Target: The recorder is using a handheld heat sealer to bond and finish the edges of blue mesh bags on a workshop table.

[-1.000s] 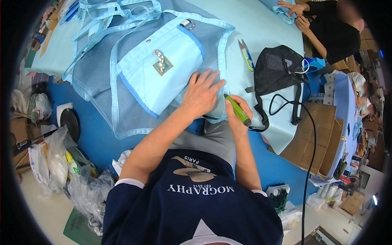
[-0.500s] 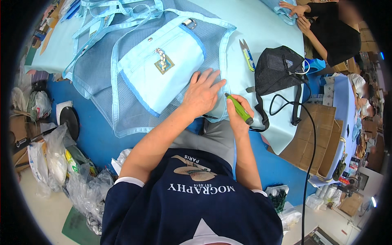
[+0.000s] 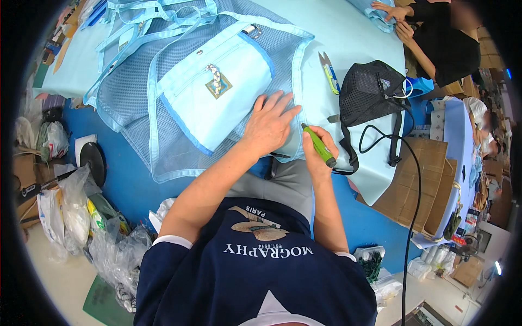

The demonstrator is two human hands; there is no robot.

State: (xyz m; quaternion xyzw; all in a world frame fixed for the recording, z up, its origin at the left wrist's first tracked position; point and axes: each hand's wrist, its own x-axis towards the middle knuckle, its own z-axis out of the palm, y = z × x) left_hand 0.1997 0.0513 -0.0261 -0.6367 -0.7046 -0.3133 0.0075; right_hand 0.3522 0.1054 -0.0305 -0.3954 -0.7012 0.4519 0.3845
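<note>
- From where I stand, the pale blue mesh bag [image 3: 196, 100] lies over the front of the table [image 3: 326, 35], its lower left part seeming to drape past the table's edge.
- The left hand [image 3: 270, 126] rests palm down on the bag's lower right side, fingers somewhat spread; I'd leave it flat so the mesh stays smooth near the bound edge.
- The right hand [image 3: 314, 155] pinches a green pen-shaped tool [image 3: 321, 148] just off the bag's right border, tip toward the binding. I can't tell whether the tip touches.
- To do this well, I'd use short, light strokes along that border, angling the tip away from the left fingers and the open mesh, which could snag.
- Right of the bag's upper border, yellow-and-blue snips [image 3: 329, 74] point away; a wide sweep might knock them.
- Farther right of the bag sits a black mesh pouch [image 3: 370, 95], its strap [image 3: 348, 149] near the right hand. That side feels tight.
- More room shows above the bag's right corner, where bare tabletop stretches away.
</note>
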